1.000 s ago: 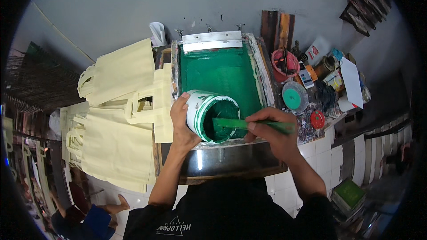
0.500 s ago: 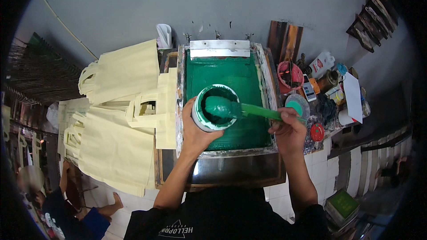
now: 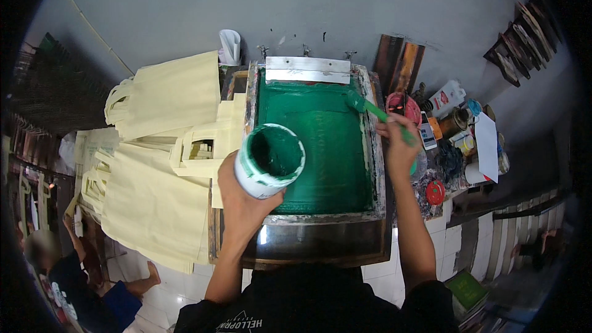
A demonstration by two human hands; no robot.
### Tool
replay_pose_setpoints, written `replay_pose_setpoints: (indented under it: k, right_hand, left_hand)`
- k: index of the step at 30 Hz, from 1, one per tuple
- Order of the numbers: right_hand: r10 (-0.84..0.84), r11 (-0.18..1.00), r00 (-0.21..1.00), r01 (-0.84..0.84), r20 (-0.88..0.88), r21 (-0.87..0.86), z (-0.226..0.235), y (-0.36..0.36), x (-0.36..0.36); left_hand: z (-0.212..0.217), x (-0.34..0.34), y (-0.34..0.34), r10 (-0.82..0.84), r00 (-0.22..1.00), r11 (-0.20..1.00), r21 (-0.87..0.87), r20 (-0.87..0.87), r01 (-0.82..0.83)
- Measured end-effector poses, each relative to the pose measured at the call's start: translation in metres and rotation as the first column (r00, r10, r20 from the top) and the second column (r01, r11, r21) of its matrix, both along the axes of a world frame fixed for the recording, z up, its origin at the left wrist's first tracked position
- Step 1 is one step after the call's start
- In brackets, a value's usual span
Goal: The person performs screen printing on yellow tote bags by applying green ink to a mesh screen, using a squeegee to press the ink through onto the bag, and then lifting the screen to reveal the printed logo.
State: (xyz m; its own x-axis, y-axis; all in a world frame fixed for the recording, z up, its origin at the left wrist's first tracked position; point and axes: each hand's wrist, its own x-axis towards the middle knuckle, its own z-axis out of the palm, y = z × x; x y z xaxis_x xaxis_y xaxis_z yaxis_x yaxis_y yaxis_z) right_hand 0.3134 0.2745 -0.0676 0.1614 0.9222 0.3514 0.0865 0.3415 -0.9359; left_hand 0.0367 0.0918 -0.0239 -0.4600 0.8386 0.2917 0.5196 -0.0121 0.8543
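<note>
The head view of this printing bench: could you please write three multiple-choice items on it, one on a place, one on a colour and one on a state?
1. Where do the cream cloth bags lie relative to the screen frame?
A. On the person's left
B. On the person's right
C. On top of the mesh

2. What colour is the ink on the screen?
A. Red
B. Green
C. Yellow

3. What does the left hand hold?
A. Nothing
B. A cloth bag
C. A white tub

Answers:
1 A, since the bags are stacked at the frame's left side.
2 B, since green ink covers the mesh.
3 C, since the fingers wrap the tub above the screen, its inside coated green, while the right hand grips a green spatula whose tip is at the screen's far right corner.
</note>
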Motion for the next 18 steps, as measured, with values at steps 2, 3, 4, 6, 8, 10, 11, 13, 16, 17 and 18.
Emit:
replay_pose_setpoints:
  k: [2, 3, 4, 6, 8, 10, 11, 13, 16, 17, 18]
  right_hand:
    - [-0.108, 0.961, 0.839, -0.048, 0.533, 0.271, -0.034, 0.005, -0.022]
    - [-0.079, 0.945, 0.791, -0.135, 0.606, 0.298, -0.037, -0.002, -0.039]
    - [-0.058, 0.921, 0.735, -0.221, 0.676, 0.319, -0.041, -0.013, -0.058]
    - [0.002, 0.929, 0.614, -0.292, 0.79, 0.225, -0.062, -0.03, -0.088]
    - [-0.009, 0.892, 0.55, -0.372, 0.835, 0.255, -0.074, -0.042, -0.117]
    - [-0.002, 0.81, 0.467, -0.518, 0.884, 0.275, -0.066, -0.047, -0.146]
    - [-0.007, 0.761, 0.424, -0.585, 0.905, 0.28, -0.062, -0.049, -0.154]
    - [0.023, 0.739, 0.309, -0.646, 0.951, 0.192, -0.063, -0.059, -0.161]
    - [0.239, 0.676, 0.234, -0.737, 0.942, 0.012, -0.028, -0.074, -0.138]
    - [0.336, 0.637, 0.218, -0.769, 0.916, -0.051, -0.014, -0.076, -0.122]
    - [0.368, 0.671, 0.398, -0.74, 0.841, 0.057, -0.012, -0.075, -0.103]
  left_hand:
    - [0.018, -0.004, -0.018, 0.06, 0.996, 0.998, -0.016, 0.073, -0.059]
    - [0.018, -0.009, -0.027, 0.104, 0.993, 0.993, -0.056, 0.062, -0.101]
    - [0.017, -0.013, -0.035, 0.126, 0.99, 0.992, -0.027, 0.06, -0.125]
    - [0.017, -0.017, -0.046, 0.155, 0.986, 0.987, 0.033, 0.058, -0.157]
    - [0.023, -0.017, -0.055, 0.198, 0.977, 0.979, 0.022, 0.082, -0.201]
    - [0.026, -0.018, -0.062, 0.232, 0.971, 0.972, 0.018, 0.063, -0.234]
    - [0.025, -0.018, -0.064, 0.238, 0.968, 0.97, 0.022, 0.079, -0.24]
    - [0.025, -0.018, -0.069, 0.248, 0.968, 0.968, 0.015, 0.036, -0.249]
    - [0.02, -0.019, -0.076, 0.236, 0.972, 0.972, 0.012, 0.006, -0.236]
    - [0.017, -0.018, -0.078, 0.23, 0.973, 0.973, 0.012, 0.003, -0.23]
    - [0.014, -0.015, -0.076, 0.208, 0.978, 0.978, 0.013, 0.016, -0.208]
